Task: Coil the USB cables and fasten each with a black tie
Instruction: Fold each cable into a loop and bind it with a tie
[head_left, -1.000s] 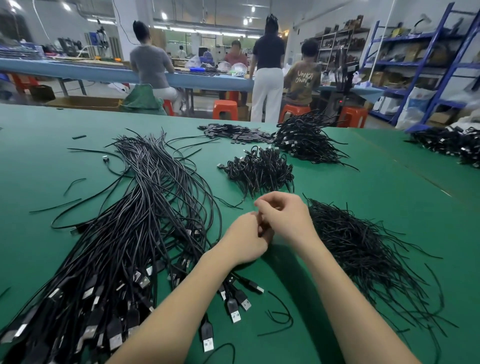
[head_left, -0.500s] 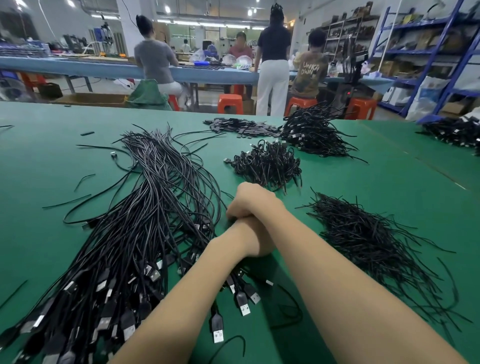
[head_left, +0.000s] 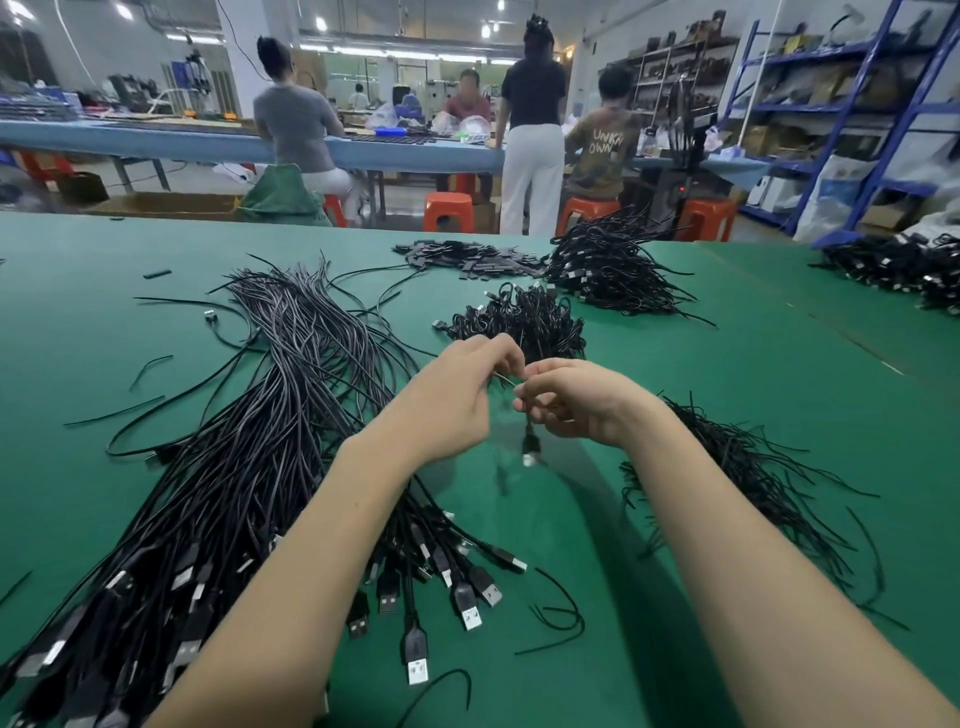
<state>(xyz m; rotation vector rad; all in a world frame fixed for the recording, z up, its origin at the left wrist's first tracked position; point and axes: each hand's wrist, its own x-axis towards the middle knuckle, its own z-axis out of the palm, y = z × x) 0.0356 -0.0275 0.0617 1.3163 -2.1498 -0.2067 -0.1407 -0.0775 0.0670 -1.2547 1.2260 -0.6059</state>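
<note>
My left hand (head_left: 457, 395) and my right hand (head_left: 571, 400) are raised side by side above the green table (head_left: 779, 389). Both pinch one black USB cable (head_left: 530, 441). A short stretch runs between the fingertips. Its plug hangs down blurred under my right hand. A big bundle of loose USB cables (head_left: 244, 467) lies to the left, plugs fanned toward me. A heap of black ties (head_left: 748, 478) lies right of my right arm. Just beyond my hands sits a pile of coiled cables (head_left: 524, 322).
A larger cable pile (head_left: 608, 270) and a spread of flat black pieces (head_left: 467, 257) lie farther back. Another cable heap (head_left: 904, 270) is at the far right. Stray ties (head_left: 556, 618) dot the near table. Several people work at a blue bench (head_left: 156, 143) behind; shelves (head_left: 883, 104) stand right.
My hands were pressed together low on the table with the right over the left. They have lifted and drawn apart, and a cable plug now dangles under my right hand.
</note>
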